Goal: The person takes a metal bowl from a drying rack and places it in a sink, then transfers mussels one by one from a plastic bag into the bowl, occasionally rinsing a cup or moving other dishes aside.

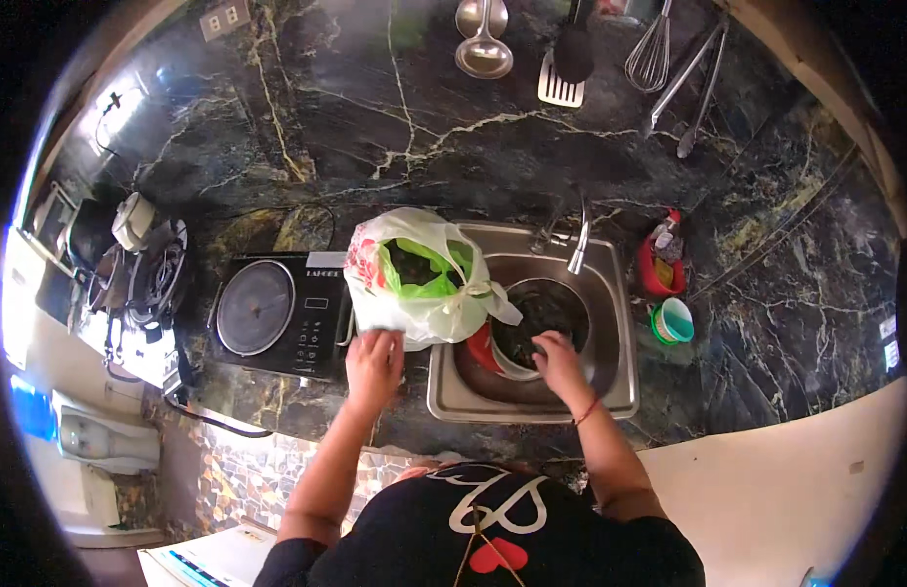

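A white plastic bag [424, 323] with a green bag [435, 286] open inside it stands between the cooktop and the sink. Dark contents show in its mouth. My left hand [375, 367] is at the bag's near left edge, fingers bent down; whether it touches the plastic is unclear. Over the near right side of a round pot [515, 373] in the steel sink [622, 352] is my right hand [562, 363], its fingertips close together. Dark pieces, perhaps leaves, lie in the pot [541, 315]. Anything between the fingers is too small to tell. Part of a red container [482, 348] shows beside the pot.
A black induction cooktop [317, 315] is left of the bag. The faucet [579, 238] reaches over the sink's back. Right of it stand a red holder [658, 271] and a green-and-white cup [675, 321]. A dish rack [149, 286] is far left; utensils, including a whisk [650, 59], hang behind.
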### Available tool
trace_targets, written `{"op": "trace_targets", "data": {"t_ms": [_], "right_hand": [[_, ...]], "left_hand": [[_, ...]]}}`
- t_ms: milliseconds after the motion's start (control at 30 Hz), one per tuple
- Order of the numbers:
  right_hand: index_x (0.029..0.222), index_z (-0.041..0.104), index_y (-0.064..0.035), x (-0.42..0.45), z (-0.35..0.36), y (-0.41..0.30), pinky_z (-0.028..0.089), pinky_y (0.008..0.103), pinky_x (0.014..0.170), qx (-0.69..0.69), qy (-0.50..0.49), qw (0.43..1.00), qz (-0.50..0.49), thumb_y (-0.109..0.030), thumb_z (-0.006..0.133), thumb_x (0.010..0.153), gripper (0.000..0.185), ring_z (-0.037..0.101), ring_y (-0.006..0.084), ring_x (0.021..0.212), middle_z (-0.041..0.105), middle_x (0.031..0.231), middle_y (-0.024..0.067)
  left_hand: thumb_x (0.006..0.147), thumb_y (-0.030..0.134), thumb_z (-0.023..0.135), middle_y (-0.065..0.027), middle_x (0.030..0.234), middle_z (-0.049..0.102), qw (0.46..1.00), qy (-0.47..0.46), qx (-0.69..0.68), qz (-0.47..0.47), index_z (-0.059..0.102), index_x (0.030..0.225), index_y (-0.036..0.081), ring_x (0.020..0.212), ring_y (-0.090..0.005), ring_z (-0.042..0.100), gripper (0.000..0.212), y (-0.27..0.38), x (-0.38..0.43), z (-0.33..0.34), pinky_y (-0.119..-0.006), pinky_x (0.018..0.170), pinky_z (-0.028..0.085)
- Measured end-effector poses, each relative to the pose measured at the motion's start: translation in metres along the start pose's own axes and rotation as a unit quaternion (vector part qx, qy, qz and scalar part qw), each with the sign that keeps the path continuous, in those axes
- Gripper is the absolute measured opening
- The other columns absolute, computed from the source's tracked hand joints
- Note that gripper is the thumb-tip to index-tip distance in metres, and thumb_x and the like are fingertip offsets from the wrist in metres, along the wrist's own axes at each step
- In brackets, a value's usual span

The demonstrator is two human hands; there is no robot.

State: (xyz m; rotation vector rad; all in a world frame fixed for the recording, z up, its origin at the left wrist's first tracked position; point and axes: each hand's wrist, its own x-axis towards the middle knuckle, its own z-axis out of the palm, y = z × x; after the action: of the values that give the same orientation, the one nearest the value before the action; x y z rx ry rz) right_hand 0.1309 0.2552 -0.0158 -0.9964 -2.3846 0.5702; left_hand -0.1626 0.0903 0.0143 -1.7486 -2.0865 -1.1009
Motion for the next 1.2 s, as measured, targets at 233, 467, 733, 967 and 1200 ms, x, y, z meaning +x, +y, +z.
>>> {"op": "trace_targets", "data": {"t_ms": [233,467,733,967,1200], "right_hand": [[0.107,0.064,0.0000,0.084,-0.004,-0.089,0.049,0.0384,0.089,0.164,-0.014,0.976,-0.146,-0.002,0.058,0.085,0.022,0.060,0.0343,0.103,0.060,0.112,0.0173],[0.108,0.064,-0.0019,0.180,0.092,-0.113,0.049,0.0406,0.089,0.108,-0.146,0.960,-0.214,0.003,0.047,0.085,0.029,0.061,0.0349,0.104,0.063,0.110,0.0207],[0.086,0.069,0.0030,0.204,0.121,-0.117,0.052,0.0467,0.076,-0.021,-0.195,0.977,-0.082,-0.009,0.056,0.079,0.019,0.066,0.0400,0.086,0.065,0.087,0.0275],[0.104,0.063,-0.0018,0.209,0.132,-0.140,0.051,0.0471,0.081,-0.082,-0.263,0.960,-0.046,-0.024,0.065,0.080,0.033,0.063,0.0391,0.093,0.065,0.102,0.0230],[0.104,0.065,-0.0019,0.232,0.185,-0.095,0.048,0.0482,0.087,-0.009,-0.118,0.965,-0.236,-0.018,0.060,0.080,0.029,0.058,0.0428,0.099,0.062,0.105,0.0265]], "left_hand": [[0.084,0.016,0.059,-0.0107,0.076,0.064,0.967,-0.139,0.206,-0.061,0.058,0.108,0.015,0.067,-0.0324,0.064,0.024,-0.033,0.081,-0.011,-0.044,0.065,0.051],[0.090,0.016,0.055,-0.0137,0.086,0.065,0.987,-0.032,0.086,-0.131,0.055,0.096,0.010,0.075,-0.0373,0.063,0.008,-0.025,0.064,0.004,-0.047,0.063,0.049],[0.088,0.011,0.057,-0.0145,0.086,0.060,0.992,-0.007,0.048,-0.115,0.055,0.093,0.008,0.079,-0.0373,0.059,0.007,-0.030,0.071,0.001,-0.047,0.068,0.047],[0.089,0.012,0.056,-0.0142,0.085,0.058,0.996,0.024,0.030,-0.078,0.055,0.093,0.007,0.077,-0.0361,0.059,0.007,-0.049,0.056,0.013,-0.048,0.066,0.046],[0.088,0.011,0.058,-0.0124,0.089,0.056,0.995,0.046,-0.012,-0.091,0.055,0.095,0.008,0.083,-0.0324,0.057,0.008,-0.046,0.070,0.016,-0.045,0.070,0.044]]}}
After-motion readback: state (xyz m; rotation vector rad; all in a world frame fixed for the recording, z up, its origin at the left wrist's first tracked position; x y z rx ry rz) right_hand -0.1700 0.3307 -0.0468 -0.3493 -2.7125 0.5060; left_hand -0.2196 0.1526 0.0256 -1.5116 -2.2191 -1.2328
